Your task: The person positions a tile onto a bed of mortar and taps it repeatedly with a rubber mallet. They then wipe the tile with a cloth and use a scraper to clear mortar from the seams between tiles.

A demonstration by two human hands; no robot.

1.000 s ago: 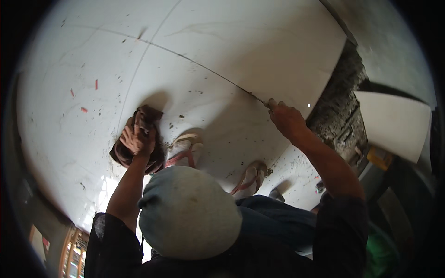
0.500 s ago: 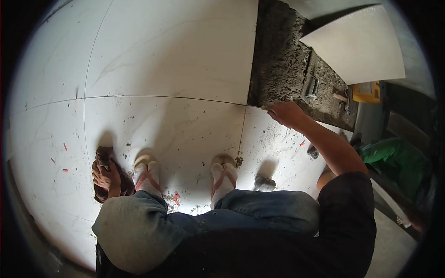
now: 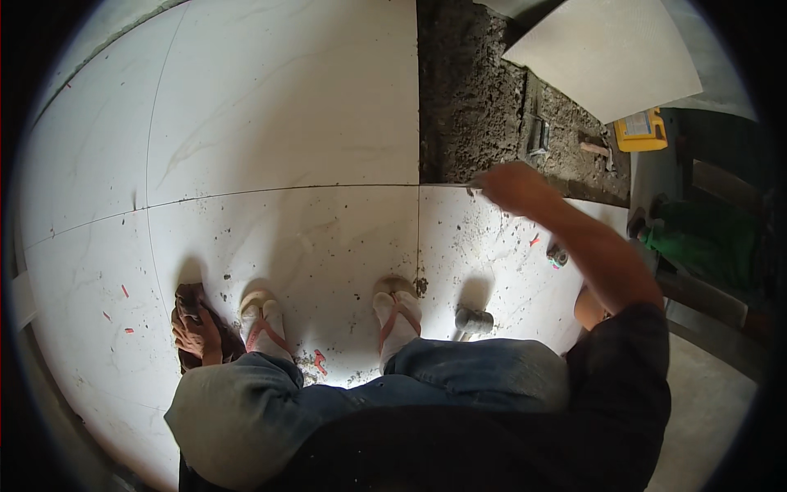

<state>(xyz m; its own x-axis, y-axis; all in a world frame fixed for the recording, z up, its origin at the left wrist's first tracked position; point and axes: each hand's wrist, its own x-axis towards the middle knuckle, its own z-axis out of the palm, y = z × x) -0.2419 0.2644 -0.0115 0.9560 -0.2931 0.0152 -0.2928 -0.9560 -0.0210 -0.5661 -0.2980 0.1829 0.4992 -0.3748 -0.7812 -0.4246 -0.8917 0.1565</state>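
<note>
My left hand [image 3: 199, 337] is closed over a crumpled brown cloth [image 3: 189, 302] on the white floor tile [image 3: 320, 246], left of my feet. With my arm stretched forward, my right hand [image 3: 515, 189] is at the front edge of the grey mortar bed [image 3: 467, 98], where it meets the laid tiles. Its fingers are pinched together at that edge, and whatever they hold is too small to make out. Beyond this hand, a metal-handled tool [image 3: 539, 136] and a tool with a wooden handle [image 3: 593, 148] lie on the mortar.
A loose large tile [image 3: 615, 61] sits over the mortar's far right corner, by a yellow jug [image 3: 641, 131]. A mallet [image 3: 474, 321] lies right of my feet. Red plastic pieces [image 3: 320, 362] and crumbs are scattered over the tiles. Green fabric [image 3: 697, 234] shows at the right.
My right hand has moved slightly rightward along the mortar's front edge. The view has shifted a little. My left hand stays on the cloth, and the green-clothed shape at the right has moved back.
</note>
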